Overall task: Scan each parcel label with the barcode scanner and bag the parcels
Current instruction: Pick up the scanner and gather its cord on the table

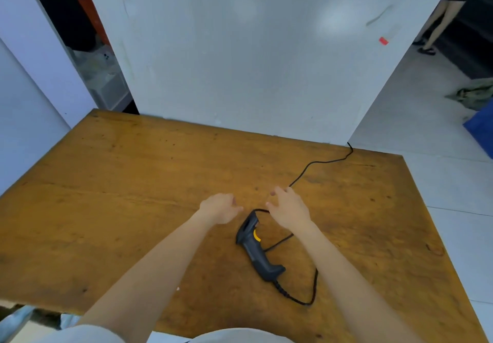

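A dark grey barcode scanner (256, 249) with a yellow trigger lies on its side on the wooden table (106, 196), its head pointing away from me. Its black cable (314, 284) loops near the handle and runs off to the table's far right corner. My left hand (220, 208) hovers just left of the scanner's head, fingers loosely curled, holding nothing. My right hand (288, 208) hovers just beyond and right of the head, fingers spread, empty. No parcel or bag is in view.
A white panel (240, 49) stands upright at the table's far edge. A person's legs (440, 22) show at the far right on the tiled floor. A blue object (482, 129) and green cloth (472, 94) lie on the floor right of the table.
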Motion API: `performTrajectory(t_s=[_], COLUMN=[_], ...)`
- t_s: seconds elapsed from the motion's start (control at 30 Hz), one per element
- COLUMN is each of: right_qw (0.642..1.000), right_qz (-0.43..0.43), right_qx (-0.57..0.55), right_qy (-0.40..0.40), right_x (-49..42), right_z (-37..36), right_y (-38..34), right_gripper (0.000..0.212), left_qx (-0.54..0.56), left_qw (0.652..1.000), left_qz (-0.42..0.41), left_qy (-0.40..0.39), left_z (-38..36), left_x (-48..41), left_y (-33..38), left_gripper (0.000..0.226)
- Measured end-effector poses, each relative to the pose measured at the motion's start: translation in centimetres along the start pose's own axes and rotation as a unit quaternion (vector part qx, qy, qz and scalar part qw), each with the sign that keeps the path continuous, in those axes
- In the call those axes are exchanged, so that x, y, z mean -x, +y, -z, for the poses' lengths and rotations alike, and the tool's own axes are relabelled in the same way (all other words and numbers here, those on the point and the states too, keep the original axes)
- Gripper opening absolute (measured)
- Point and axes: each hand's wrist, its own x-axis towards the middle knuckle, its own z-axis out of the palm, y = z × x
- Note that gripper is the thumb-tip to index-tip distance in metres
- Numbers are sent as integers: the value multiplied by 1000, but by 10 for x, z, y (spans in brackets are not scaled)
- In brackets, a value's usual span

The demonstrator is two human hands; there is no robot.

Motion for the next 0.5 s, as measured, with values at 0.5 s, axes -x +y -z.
performTrajectory(t_s=[0.5], right_qw=[998], right_qz=[-49], right_qx=[-8], right_qy=[-30], right_x=[16], right_z=[-30], right_y=[31], right_gripper=[40], left_qx=[120], left_qw=[985], left_qz=[11], left_qy=[-127], left_z=[-74], left_x=[-27], left_y=[10], left_gripper=[70])
